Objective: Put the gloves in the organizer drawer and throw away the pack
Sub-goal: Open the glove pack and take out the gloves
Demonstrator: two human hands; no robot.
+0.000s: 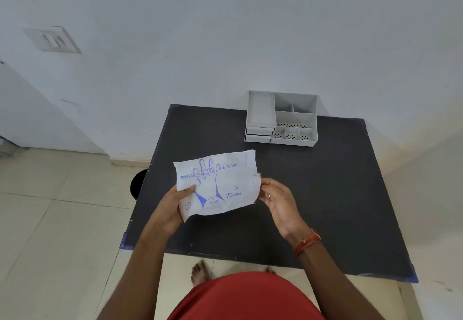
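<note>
A white pack of disposable polyethylene gloves (pixel 218 182) with blue print is held above the black table (pixel 325 194). My left hand (pixel 172 207) grips its lower left corner, thumb on the front. My right hand (pixel 275 199) pinches the pack's right edge with the fingertips. The grey organizer (pixel 281 119) stands at the back of the table against the wall; its two small drawers (pixel 259 134) at the front left look closed. No loose gloves are visible outside the pack.
A dark round bin (pixel 137 184) peeks out beside the table's left edge on the tiled floor. The white wall runs right behind the organizer. My bare feet stand at the table's front edge.
</note>
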